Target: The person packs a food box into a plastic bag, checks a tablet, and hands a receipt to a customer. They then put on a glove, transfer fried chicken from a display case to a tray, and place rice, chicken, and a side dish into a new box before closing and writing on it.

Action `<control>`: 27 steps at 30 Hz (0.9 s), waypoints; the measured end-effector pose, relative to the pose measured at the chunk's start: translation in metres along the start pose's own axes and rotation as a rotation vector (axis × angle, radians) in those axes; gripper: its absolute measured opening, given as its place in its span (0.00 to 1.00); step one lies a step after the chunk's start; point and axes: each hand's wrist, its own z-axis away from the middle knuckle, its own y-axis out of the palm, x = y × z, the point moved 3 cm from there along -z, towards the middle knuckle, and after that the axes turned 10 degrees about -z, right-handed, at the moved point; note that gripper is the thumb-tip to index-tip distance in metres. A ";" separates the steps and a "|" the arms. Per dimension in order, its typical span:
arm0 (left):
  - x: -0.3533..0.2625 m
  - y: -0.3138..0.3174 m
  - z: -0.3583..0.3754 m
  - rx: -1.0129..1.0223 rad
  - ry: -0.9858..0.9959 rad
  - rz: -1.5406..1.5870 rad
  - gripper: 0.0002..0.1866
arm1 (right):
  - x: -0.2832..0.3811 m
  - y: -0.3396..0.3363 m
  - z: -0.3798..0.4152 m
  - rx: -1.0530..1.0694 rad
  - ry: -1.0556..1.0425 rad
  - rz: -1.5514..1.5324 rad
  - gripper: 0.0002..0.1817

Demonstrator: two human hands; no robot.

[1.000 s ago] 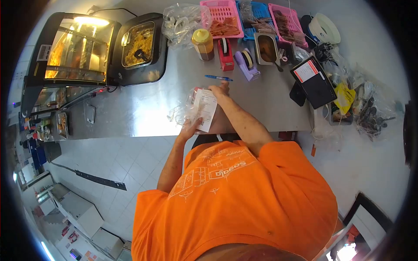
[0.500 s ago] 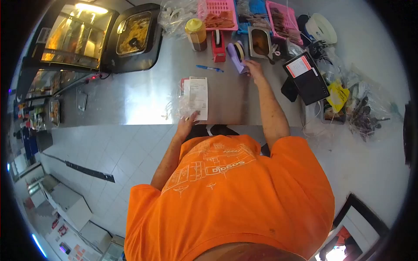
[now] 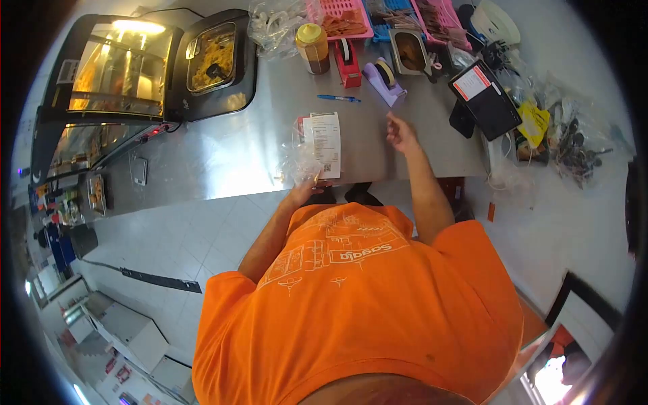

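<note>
A long white printed receipt (image 3: 327,142) lies near the counter's front edge, over a clear plastic bag (image 3: 297,158) and a small red-and-white item (image 3: 305,127). My left hand (image 3: 305,192) is at the receipt's lower left corner, its fingers closed on the edge there; the fingertips are partly hidden. To the right, my right hand (image 3: 403,136) is raised with thumb and forefinger pinched together. Whatever is in the pinch is too small to make out. Just beyond it stands a purple tape dispenser (image 3: 386,82), apart from the fingers. A blue pen (image 3: 339,98) lies beyond the receipt.
A red tape dispenser (image 3: 347,64) and a yellow-capped sauce bottle (image 3: 312,50) stand behind. A metal container (image 3: 409,52) and pink basket (image 3: 345,19) are at the back. On the right is a black tablet (image 3: 484,100); on the left, a heated display case (image 3: 108,74) and food pan (image 3: 211,57).
My right hand has drawn back from the purple tape dispenser towards me, fingers pinched. My left hand stays at the receipt's lower end. The whole view has shifted slightly.
</note>
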 end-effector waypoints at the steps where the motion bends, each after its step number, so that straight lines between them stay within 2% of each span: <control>1: 0.006 -0.003 -0.004 0.036 0.008 -0.006 0.34 | -0.028 0.010 0.026 0.158 0.148 -0.065 0.11; 2: 0.010 -0.004 -0.006 0.072 0.014 -0.012 0.34 | -0.059 0.020 0.053 0.317 0.294 -0.133 0.11; 4: 0.006 -0.003 -0.003 0.080 0.016 0.022 0.30 | -0.124 0.035 0.094 0.253 0.310 0.244 0.13; 6: 0.009 -0.008 -0.006 0.102 0.006 0.092 0.23 | -0.175 0.045 0.111 0.049 0.231 0.394 0.15; 9: -0.023 -0.030 0.003 0.120 0.087 -0.523 0.31 | -0.215 0.033 0.106 -0.108 0.154 0.341 0.15; 12: -0.080 -0.049 0.006 -0.326 0.004 -1.028 0.34 | -0.222 0.030 0.107 -0.028 0.122 0.388 0.15; 15: -0.061 -0.057 -0.040 -0.925 0.819 -1.164 0.32 | -0.217 0.032 0.106 -0.028 0.116 0.418 0.14; 18: -0.048 -0.048 -0.058 -0.716 0.649 -1.025 0.29 | -0.212 0.028 0.106 0.049 0.079 0.660 0.13; 21: -0.036 -0.039 -0.077 -0.568 0.454 -0.864 0.28 | -0.200 0.019 0.129 0.215 -0.281 0.762 0.11; 24: -0.015 -0.045 -0.092 -0.605 0.188 -0.587 0.26 | -0.166 0.024 0.185 0.310 -0.917 1.131 0.10; 27: -0.047 -0.027 -0.062 -0.657 0.537 -0.646 0.24 | -0.124 0.034 0.233 0.251 -0.658 0.656 0.09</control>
